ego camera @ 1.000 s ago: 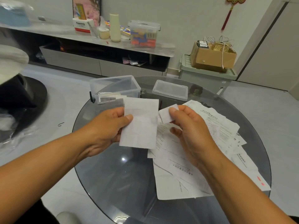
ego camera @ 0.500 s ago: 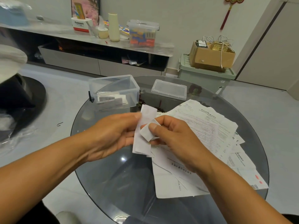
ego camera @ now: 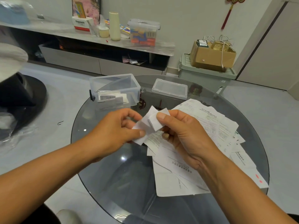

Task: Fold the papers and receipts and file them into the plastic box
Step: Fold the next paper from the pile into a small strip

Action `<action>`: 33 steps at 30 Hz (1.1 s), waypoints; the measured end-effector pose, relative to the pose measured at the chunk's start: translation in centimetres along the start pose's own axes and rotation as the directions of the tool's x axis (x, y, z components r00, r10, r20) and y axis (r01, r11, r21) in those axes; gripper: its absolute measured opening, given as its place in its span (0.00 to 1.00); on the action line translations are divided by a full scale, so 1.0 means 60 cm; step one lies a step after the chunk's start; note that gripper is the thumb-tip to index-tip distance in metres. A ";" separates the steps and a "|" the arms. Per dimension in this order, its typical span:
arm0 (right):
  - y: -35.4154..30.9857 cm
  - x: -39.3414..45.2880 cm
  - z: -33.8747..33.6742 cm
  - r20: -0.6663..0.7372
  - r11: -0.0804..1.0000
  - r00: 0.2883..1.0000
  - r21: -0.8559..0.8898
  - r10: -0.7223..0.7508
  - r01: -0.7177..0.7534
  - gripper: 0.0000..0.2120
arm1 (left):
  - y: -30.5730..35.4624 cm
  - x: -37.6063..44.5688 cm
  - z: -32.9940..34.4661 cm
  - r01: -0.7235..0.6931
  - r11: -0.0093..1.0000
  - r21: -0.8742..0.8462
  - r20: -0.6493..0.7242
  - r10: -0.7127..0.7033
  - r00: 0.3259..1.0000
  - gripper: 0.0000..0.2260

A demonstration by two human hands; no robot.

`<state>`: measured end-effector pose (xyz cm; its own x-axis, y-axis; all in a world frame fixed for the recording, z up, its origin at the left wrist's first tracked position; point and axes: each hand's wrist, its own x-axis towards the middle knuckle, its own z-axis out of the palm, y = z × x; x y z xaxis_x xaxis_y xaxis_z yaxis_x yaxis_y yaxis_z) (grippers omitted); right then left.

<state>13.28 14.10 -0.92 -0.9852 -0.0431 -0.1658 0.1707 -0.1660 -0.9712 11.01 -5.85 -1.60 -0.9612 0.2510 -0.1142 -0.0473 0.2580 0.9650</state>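
While both hands, left and right, pinch a folded receipt above the glass counter, the plastic box sits open behind, loose papers piled at right.

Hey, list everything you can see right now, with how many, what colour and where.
folded receipt: one, white, held above the table between both hands
loose papers: a pile, count unclear, white with print, right half of the table
plastic box: one, clear, open, far left of the table, folded papers inside
box lid: one, clear, on the table right of the box
glass table: one, round, dark tinted
lidded container: one, clear, colourful contents, on the wall shelf
bottle: one, cream, on the shelf
cardboard box: one, brown, on a pale green bin
left hand: pinches the receipt
right hand: pinches the receipt
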 end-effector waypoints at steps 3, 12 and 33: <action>-0.003 -0.003 0.001 -0.009 0.999 1.000 -0.053 -0.008 0.008 0.01 | -0.003 -0.002 -0.005 0.070 0.997 -0.030 0.043 -0.069 0.997 0.07; 0.002 -0.015 0.010 -0.057 0.985 0.998 -0.174 -0.026 0.015 0.05 | 0.008 -0.011 0.007 -0.083 0.995 -0.057 -0.034 0.081 0.996 0.08; 0.004 -0.022 0.020 0.050 0.970 0.977 0.125 0.205 -0.210 0.07 | 0.010 -0.027 0.016 -0.373 0.927 -0.044 -0.069 0.369 0.927 0.08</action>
<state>14.62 12.91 -0.75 -0.9272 -0.1256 -0.3528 0.3742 -0.2748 -0.8857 12.81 -5.20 -1.05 -0.9270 0.2636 0.2669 0.3026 0.1049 0.9473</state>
